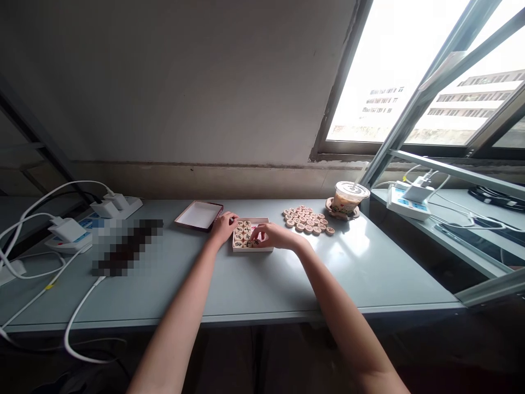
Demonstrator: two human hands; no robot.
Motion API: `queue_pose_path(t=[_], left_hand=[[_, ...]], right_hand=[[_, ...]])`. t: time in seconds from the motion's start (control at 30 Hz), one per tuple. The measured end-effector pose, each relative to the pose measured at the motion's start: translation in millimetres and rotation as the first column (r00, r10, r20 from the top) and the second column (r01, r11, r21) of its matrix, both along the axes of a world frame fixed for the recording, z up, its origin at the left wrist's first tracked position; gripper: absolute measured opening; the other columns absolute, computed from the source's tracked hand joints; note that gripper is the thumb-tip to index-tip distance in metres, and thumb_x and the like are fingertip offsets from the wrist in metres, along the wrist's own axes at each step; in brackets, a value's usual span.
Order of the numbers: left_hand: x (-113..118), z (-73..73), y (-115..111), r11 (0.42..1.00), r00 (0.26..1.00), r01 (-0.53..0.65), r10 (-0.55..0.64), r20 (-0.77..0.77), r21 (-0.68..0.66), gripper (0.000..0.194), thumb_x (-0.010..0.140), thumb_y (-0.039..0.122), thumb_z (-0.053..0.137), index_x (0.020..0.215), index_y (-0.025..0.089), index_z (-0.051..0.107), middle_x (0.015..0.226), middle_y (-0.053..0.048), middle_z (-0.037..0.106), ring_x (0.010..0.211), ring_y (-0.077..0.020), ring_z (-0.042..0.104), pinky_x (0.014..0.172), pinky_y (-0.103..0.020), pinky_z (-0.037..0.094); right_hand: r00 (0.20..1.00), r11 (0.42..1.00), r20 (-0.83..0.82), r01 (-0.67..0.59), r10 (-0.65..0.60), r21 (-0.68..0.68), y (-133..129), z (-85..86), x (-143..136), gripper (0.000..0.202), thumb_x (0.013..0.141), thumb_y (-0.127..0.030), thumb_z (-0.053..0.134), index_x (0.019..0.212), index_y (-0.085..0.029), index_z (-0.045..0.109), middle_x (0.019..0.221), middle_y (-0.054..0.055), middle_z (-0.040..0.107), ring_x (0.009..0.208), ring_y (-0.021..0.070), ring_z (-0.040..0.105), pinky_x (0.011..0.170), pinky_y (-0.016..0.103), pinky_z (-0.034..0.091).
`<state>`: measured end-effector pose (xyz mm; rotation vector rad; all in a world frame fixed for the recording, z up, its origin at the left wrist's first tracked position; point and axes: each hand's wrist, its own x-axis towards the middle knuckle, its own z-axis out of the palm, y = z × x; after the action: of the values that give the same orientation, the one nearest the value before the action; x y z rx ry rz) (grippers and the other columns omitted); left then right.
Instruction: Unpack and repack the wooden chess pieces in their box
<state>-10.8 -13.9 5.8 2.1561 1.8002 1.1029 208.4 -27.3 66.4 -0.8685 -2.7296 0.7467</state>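
Observation:
A shallow box (pixel 253 250) stands on the table, with round wooden Chinese chess pieces (pixel 247 230) laid in rows across its left part. My left hand (pixel 223 227) is closed at the box's upper left edge, steadying it. Over the right half, my right hand (pixel 274 235) reaches in from the right, fingertips down on a Chinese chess piece (pixel 256 242) near the front wall. That hand partly covers the box's right side, where part of the bottom shows. Loose Chinese chess pieces (pixel 307 220) lie in a flat cluster to the right, several with red characters.
The open box lid (pixel 199 214) lies at the back left. A plastic cup (pixel 348 198) with a straw sits in a dish at the back right. Power strips (pixel 69 236) with white cables lie left; another power strip (pixel 407 200) is on the right shelf.

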Motion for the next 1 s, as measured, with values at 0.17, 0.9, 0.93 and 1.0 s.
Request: queue_pose_path(t=[0.17,0.9,0.93,1.0], left_hand=[[-0.4,-1.0,0.9,1.0,1.0,-0.001,0.001,-0.009,0.001,0.018,0.081,0.019,0.048,0.084,0.018,0.065,0.092,-0.006,0.066,0.085,-0.0181,0.061,0.081,-0.03,0.047],[4.7,5.8,-3.2,0.973,0.967,0.173,-0.138,0.214,-0.156,0.014,0.075,0.026,0.054,0.074,0.019,0.066,0.084,-0.003,0.069,0.082,-0.0173,0.062,0.075,-0.026,0.048],[5.2,6.1,-3.4,0.967,0.961,0.19,-0.149,0.233,-0.167,0.014,0.074,0.027,0.055,0.073,0.019,0.066,0.082,-0.002,0.069,0.08,-0.0172,0.062,0.073,-0.026,0.048],[5.8,6.9,-3.9,0.963,0.955,0.206,-0.159,0.252,-0.173,0.015,0.074,0.029,0.055,0.072,0.019,0.067,0.08,-0.002,0.069,0.079,-0.0171,0.062,0.072,-0.026,0.048]], right_hand=[[0.997,0.996,0.003,0.075,-0.076,0.048,-0.5,2.6,1.9,0.016,0.074,-0.028,0.066,0.086,-0.019,0.072,0.079,0.002,0.065,0.068,0.0116,0.055,0.061,0.02,0.04],[0.98,0.891,0.01,0.175,-0.198,0.419,10.1,-4.5,9.3,0.026,0.083,-0.024,0.06,0.109,-0.022,0.063,0.105,0.007,0.058,0.098,0.0197,0.053,0.082,0.03,0.04],[0.984,0.888,0.025,0.148,-0.176,0.436,7.3,-6.4,3.2,0.03,0.083,-0.025,0.061,0.113,-0.022,0.061,0.106,0.008,0.057,0.098,0.02,0.053,0.082,0.03,0.039],[0.989,0.87,0.018,0.122,-0.149,0.478,3.2,-9.5,-4.0,0.038,0.082,-0.027,0.063,0.12,-0.024,0.057,0.112,0.009,0.055,0.099,0.0201,0.052,0.083,0.031,0.039]])
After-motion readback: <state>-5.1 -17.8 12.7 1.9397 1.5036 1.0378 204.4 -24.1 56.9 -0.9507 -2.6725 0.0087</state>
